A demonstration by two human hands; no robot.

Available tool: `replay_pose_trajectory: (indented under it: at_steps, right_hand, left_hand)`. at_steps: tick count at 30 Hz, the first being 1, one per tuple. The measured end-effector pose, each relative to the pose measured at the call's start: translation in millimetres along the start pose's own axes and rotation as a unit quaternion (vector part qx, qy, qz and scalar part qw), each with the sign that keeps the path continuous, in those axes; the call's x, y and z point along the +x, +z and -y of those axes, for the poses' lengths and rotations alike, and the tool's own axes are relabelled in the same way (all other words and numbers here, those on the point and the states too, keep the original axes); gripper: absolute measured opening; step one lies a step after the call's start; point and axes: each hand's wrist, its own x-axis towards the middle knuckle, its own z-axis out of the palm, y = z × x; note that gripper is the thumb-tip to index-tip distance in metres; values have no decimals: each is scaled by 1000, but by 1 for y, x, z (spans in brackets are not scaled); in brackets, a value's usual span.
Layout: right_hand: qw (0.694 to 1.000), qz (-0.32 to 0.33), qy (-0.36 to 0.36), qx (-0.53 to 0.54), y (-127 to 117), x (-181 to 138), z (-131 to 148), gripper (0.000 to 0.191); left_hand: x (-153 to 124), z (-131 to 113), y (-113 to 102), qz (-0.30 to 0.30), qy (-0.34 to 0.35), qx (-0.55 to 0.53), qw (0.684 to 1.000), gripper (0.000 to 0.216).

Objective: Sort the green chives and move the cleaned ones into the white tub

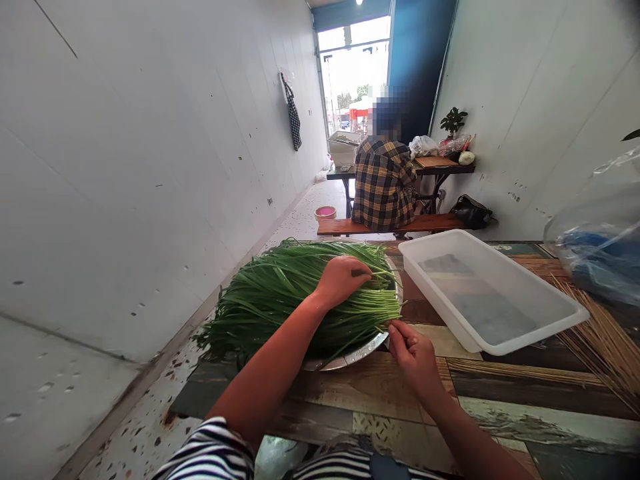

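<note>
A large heap of garlic chives (pixel 280 287), long green leaves with paler stem ends, fills a round metal basin (pixel 367 350). The leaves hang over its left side, and the cut ends point right. My left hand (pixel 343 280) reaches across the heap, thumb and fingers pinched on chive stems near their pale ends. At the basin's right rim my right hand (pixel 413 353) is closed in a pinch beside the lowest stem ends. What lies between those fingertips, if anything, is too small to make out.
Right of the basin, a white plastic tub (pixel 485 293) stands on the plank-patterned table (pixel 400 390). Thin wooden skewers (pixel 600 333) lie beyond it, near a clear plastic bag (pixel 600 240). Ahead, a person in a plaid shirt (pixel 383 183) sits on a bench (pixel 335 227) at another table.
</note>
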Motion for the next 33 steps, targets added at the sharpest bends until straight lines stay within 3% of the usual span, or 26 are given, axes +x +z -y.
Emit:
replay_pose_trajectory:
  at_steps: [33]
  right_hand:
    - [1000, 11, 6, 6, -1, -1, 3, 39]
  left_hand:
    - [0, 1, 3, -13, -7, -11, 1000, 6]
